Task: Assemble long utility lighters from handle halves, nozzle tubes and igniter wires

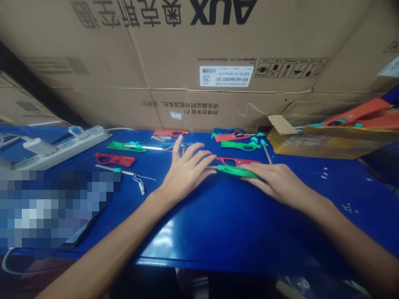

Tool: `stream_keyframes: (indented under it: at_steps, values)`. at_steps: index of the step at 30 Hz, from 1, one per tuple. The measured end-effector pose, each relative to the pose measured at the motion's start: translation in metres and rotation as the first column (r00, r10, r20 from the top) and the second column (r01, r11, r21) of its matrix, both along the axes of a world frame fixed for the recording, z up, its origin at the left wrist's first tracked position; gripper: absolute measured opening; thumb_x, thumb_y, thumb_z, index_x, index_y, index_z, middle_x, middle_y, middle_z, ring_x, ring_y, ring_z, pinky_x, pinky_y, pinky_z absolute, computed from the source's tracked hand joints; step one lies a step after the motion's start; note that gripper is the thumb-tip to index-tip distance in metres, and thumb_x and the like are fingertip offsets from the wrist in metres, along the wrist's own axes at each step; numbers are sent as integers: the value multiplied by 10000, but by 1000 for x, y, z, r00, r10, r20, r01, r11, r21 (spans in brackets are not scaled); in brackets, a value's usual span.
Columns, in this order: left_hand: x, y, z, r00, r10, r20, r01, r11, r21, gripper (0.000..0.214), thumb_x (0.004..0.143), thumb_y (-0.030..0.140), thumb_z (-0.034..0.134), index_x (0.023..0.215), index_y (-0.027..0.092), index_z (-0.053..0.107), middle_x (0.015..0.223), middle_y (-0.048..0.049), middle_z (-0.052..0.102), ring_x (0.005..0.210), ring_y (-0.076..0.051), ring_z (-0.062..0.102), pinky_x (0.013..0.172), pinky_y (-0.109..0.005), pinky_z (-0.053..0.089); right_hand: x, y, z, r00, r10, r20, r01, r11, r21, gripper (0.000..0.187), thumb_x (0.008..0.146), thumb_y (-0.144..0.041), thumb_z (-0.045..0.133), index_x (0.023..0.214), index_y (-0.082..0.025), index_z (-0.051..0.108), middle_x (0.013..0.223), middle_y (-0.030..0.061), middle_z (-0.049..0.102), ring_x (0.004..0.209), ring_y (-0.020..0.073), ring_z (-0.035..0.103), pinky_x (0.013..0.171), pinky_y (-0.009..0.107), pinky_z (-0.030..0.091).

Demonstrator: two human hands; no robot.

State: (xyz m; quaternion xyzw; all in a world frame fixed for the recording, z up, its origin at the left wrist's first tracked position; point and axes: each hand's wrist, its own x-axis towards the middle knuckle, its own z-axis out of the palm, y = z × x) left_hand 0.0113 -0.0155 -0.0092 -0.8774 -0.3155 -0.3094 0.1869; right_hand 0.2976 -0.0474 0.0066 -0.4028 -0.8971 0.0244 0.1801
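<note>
A green lighter [232,170] with a long metal tube is held level above the blue table, between my two hands. My right hand [277,180] is closed round its green handle, covering the rear end. At the tube end, thumb and forefinger of my left hand [187,170] pinch the metal, while the other fingers spread out. Just behind the handle lies a red lighter shell [243,161], partly covered. Farther left, a green half shell [126,146] has a metal tube lying across it. Nearby are a red half shell [115,159] and a loose tube with wires [120,170].
More red and green lighter parts [240,144] lie at the back. An open carton [314,143] holding red lighters stands at the right. At the left are a white power strip [71,145] and a pixelated dark device [77,232]. A large cardboard box [174,54] walls off the back.
</note>
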Motion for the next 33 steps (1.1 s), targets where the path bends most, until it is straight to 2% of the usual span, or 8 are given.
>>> stream_keyframes:
  at_steps: [5, 7, 10, 14, 20, 25, 30, 33]
  values:
    - [3, -1, -1, 994, -107, -9, 107, 994, -26, 215, 1019, 320, 587, 1144, 170, 677, 949, -41, 753, 927, -197, 631, 988, -419, 468, -4, -2, 1, 999, -8, 50, 8, 1000, 12, 365, 1012, -278, 549, 1364, -279, 646, 1313, 41, 720, 1125, 270, 727, 905, 417, 620]
    - [3, -2, -2, 993, -120, -19, 118, 991, -69, 241, 1030, 318, 564, 1166, 144, 660, 928, -51, 740, 865, -188, 611, 806, -338, 489, -5, -2, 0, 998, 2, 57, -2, 1000, 8, 366, 1008, -271, 555, 1363, -281, 645, 1316, 40, 718, 1126, 266, 727, 907, 411, 618]
    - [3, -3, -4, 988, -151, -23, 146, 976, -160, 232, 1053, 286, 515, 1141, 115, 644, 932, -59, 720, 838, -172, 606, 729, -298, 488, -5, -1, -3, 999, 7, 51, -8, 1000, 20, 351, 996, -268, 571, 1334, -279, 664, 1286, 39, 735, 1077, 263, 746, 869, 396, 628]
    - [4, -5, -5, 983, -175, -46, 162, 963, -215, 225, 1072, 266, 464, 1049, 118, 631, 934, -67, 700, 857, -172, 613, 730, -297, 499, -5, -2, -6, 997, -7, 74, 4, 999, 49, 320, 998, -266, 557, 1293, -242, 679, 1239, 71, 754, 1062, 268, 748, 849, 397, 627]
    - [8, -9, -5, 989, -116, -88, 106, 988, -110, 165, 1062, 212, 477, 969, 147, 596, 916, -40, 712, 816, -174, 610, 680, -318, 411, -19, -8, -7, 993, -17, 114, 3, 992, 124, 312, 999, -217, 519, 1274, -180, 663, 1214, 104, 755, 1070, 273, 732, 892, 411, 606]
    - [12, -11, -7, 990, -87, -114, 75, 992, -106, 166, 1066, 245, 478, 1027, 149, 607, 946, -39, 724, 848, -190, 607, 706, -340, 387, -24, -9, -12, 997, -45, 56, 38, 990, 134, 307, 1015, -206, 497, 1267, -177, 670, 1177, 103, 771, 1025, 275, 747, 846, 413, 616]
    - [19, -14, -10, 980, -95, -173, 77, 991, -109, 262, 1056, 213, 484, 1274, 101, 577, 1130, -95, 728, 978, -225, 606, 845, -386, 410, -23, -11, -16, 997, -57, 61, 50, 993, 102, 301, 1012, -188, 488, 1249, -193, 673, 1191, 89, 769, 1011, 261, 755, 818, 384, 620]
    - [21, -14, -12, 980, -125, -156, 118, 991, -57, 235, 1061, 225, 488, 1228, 110, 608, 1046, -75, 746, 956, -214, 610, 936, -411, 392, -27, -13, -17, 997, -33, 73, 26, 996, 90, 299, 1015, -179, 481, 1241, -179, 676, 1200, 95, 765, 1006, 258, 754, 823, 385, 620]
